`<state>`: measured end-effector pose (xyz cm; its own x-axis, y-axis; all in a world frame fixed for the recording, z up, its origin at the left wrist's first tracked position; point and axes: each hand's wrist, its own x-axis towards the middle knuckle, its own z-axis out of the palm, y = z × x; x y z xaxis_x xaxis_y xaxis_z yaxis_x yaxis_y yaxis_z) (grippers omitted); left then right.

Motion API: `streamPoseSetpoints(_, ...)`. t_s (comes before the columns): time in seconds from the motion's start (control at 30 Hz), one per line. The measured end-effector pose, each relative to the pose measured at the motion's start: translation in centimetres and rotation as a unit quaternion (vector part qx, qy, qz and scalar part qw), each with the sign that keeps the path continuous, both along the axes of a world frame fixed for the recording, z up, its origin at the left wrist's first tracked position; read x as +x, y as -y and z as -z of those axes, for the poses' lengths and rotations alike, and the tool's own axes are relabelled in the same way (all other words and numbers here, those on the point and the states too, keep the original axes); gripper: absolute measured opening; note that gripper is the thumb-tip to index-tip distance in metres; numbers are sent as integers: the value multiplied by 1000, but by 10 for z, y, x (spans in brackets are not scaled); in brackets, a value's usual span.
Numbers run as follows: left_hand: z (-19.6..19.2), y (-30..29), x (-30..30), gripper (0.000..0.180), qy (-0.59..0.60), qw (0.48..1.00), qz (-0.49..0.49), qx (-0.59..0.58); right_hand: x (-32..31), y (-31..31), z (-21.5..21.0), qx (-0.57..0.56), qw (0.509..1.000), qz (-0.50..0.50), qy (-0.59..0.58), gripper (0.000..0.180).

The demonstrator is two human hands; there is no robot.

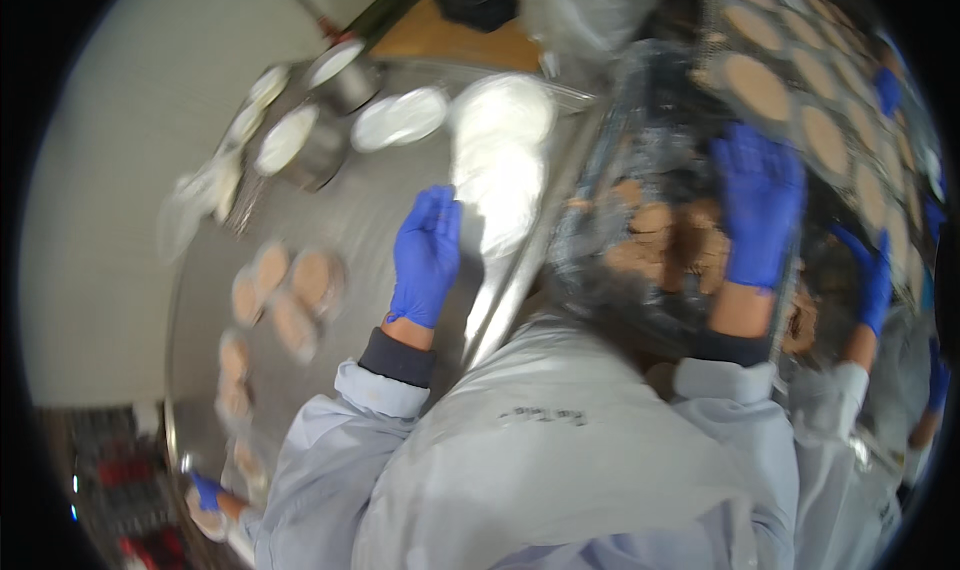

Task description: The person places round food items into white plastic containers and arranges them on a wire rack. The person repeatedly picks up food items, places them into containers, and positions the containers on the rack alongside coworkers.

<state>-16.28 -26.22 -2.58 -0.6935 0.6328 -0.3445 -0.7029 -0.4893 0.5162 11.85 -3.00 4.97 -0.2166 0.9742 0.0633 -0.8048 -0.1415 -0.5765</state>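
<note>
My left hand (425, 255), in a blue glove, hovers flat and open over the steel table (380, 200), next to a white sheet or stack of papers (500, 160). My right hand (757, 205), also blue-gloved, is spread palm-down over a dark tub (620, 140) lined with clear plastic and holding brown lumps of dough or meat (665, 240). Neither hand holds anything. The picture is blurred by motion.
Round pale patties (290, 290) lie on the table's left side. Metal bowls (305, 140) and white discs (400, 118) stand at the back. A dark tray of round patties (800, 110) is at upper right. Other people's blue-gloved hands are at right (872, 280) and lower left (207, 490).
</note>
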Motion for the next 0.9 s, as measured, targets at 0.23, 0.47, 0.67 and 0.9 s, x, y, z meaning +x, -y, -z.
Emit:
streamPoseSetpoints(0.23,-73,-213,146,42,-149,917,364,68,14,-37,-10,-126,976,58,-166,47)
streamPoseSetpoints(0.47,-79,-220,177,32,-134,931,328,85,65,-48,20,-68,987,58,-132,42)
streamPoseSetpoints(0.67,-58,-166,140,35,-541,807,236,-17,5,48,43,-183,972,-97,-114,49)
streamPoseSetpoints(0.9,19,-21,10,29,-770,530,186,-301,-15,55,30,-110,985,-130,18,42)
